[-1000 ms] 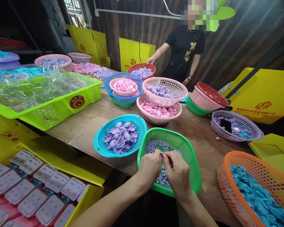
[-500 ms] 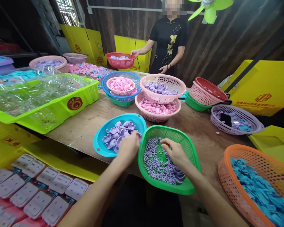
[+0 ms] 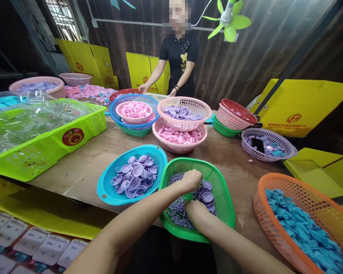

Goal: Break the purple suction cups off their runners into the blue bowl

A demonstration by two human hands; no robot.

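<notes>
A blue bowl (image 3: pixel 105 190) of purple suction cups (image 3: pixel 135 176) is sitting left of centre on the wooden table (image 3: pixel 82 160). Just right of it, touching rims, a green basket (image 3: pixel 225 198) is holding small purple hooks (image 3: pixel 175 211) and a few finished cups. The left hand (image 3: pixel 192 179) is hovering over the basket, curled shut; whether it is gripping anything cannot be told. The right hand (image 3: pixel 194 209) is pressing into the hooks, fingers hidden. Farther right, an orange basket (image 3: pixel 263 198) is holding blue pieces.
</notes>
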